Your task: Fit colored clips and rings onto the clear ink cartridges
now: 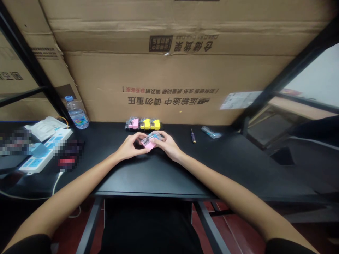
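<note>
While the left hand [129, 146] and right hand [168, 144] close narrowly around a pink-capped cartridge [149, 141] above the table [225, 165], three capped cartridges [143, 124] sit in a row beyond: one pink, two yellow. Right of them lie a screwdriver [193, 135] and a clear packet [211, 132], contents unclear. Far left, a water bottle [76, 114] stands mostly full.

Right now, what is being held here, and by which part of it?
A pink plastic cartridge, held at its opposite ends between the fingers of the left hand and the right hand.
</note>
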Tool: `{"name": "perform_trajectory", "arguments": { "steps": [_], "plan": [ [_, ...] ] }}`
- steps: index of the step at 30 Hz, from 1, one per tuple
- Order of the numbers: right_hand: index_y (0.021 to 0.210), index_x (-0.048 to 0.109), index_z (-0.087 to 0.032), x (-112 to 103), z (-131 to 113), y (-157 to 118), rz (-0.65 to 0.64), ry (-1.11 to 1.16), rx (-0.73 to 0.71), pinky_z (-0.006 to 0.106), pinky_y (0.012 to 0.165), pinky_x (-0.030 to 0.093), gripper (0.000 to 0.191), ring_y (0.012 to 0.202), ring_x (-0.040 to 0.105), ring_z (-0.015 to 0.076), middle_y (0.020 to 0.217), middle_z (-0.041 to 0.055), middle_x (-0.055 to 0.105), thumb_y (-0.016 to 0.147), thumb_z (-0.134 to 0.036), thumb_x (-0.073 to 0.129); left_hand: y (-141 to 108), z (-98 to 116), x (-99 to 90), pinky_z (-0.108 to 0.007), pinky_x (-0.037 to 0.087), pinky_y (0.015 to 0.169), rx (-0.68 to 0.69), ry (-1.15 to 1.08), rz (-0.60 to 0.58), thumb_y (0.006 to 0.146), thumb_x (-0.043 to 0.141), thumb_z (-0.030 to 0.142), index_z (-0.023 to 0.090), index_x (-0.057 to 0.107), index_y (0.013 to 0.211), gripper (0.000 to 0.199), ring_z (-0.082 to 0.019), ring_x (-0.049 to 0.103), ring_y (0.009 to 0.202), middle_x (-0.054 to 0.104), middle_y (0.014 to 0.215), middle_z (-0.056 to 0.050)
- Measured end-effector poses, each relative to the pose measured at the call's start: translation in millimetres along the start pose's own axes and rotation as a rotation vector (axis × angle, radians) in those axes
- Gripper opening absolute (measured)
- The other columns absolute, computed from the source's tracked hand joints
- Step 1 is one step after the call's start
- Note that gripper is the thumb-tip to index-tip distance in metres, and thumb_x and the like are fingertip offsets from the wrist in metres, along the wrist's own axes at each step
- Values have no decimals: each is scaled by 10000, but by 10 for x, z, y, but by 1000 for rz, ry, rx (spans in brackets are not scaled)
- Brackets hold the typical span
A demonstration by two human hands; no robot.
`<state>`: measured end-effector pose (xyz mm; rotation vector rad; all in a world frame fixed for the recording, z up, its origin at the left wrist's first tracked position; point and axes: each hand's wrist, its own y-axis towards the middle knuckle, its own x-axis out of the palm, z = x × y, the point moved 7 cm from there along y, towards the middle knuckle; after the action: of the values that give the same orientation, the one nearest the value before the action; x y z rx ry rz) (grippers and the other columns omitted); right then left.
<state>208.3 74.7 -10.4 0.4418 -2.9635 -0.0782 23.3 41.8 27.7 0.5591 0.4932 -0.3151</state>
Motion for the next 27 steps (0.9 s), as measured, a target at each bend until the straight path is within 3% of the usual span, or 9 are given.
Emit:
{"name": "perform_trajectory", "arguments": {
  "steps": [3, 8, 11, 14, 17, 22, 27],
  "plan": [
    [1195, 669, -240, -26, -2, 4, 33, 36, 13, 477, 956, 655, 557, 1003, 792, 265, 1109, 78, 807, 737, -412, 934, -11, 12, 21, -361, 571, 880, 11, -51, -23, 833, 866, 430, 218, 651, 1164, 448, -182, 702, 858, 781, 983, -31],
    [1201, 648, -235, -30, -2, 4, 51, 43, 15, 463, 963, 635, 595, 955, 797, 254, 1068, 68, 823, 715, -404, 946, -42, 82, 182, -340, 568, 856, 70, -52, -187, 906, 788, 402, 216, 683, 1069, 268, -172, 705, 851, 768, 983, -33],
    [1207, 642, -230, -20, 12, 0, 46, 36, 31, 442, 923, 636, 623, 894, 795, 244, 1012, 57, 830, 699, -400, 959, -37, 61, 173, -334, 556, 826, 61, 0, -144, 909, 778, 396, 214, 655, 987, 232, -168, 673, 806, 724, 910, -15],
    [1191, 646, -231, -4, 4, -9, 53, 41, 28, 418, 873, 640, 621, 874, 791, 240, 989, 52, 831, 688, -402, 968, -29, 1, 76, -342, 553, 818, 31, 59, -1, 860, 828, 438, 220, 600, 996, 343, -178, 652, 833, 680, 963, -16],
    [1178, 649, -229, 22, 0, -22, 68, 70, 27, 388, 846, 639, 614, 886, 792, 237, 994, 54, 831, 689, -415, 971, -38, -29, 16, -393, 576, 887, 39, 105, 110, 801, 879, 475, 245, 561, 1213, 568, -204, 660, 943, 637, 1203, -57],
    [1178, 644, -230, 59, 30, -36, 83, 117, 27, 375, 872, 637, 598, 896, 798, 223, 1025, 57, 832, 712, -425, 964, -42, -5, 86, -482, 589, 995, 115, 109, 107, 783, 902, 418, 328, 383, 1538, 921, -232, 659, 1060, 476, 1527, -118],
    [1181, 649, -233, 92, 74, -29, 45, 108, 35, 333, 785, 631, 605, 835, 794, 208, 993, 47, 834, 700, -398, 976, -37, 9, 104, -513, 587, 1036, 122, 119, 94, 800, 882, 356, 338, 363, 1583, 940, -258, 671, 1119, 459, 1577, -126]
  ]
}}
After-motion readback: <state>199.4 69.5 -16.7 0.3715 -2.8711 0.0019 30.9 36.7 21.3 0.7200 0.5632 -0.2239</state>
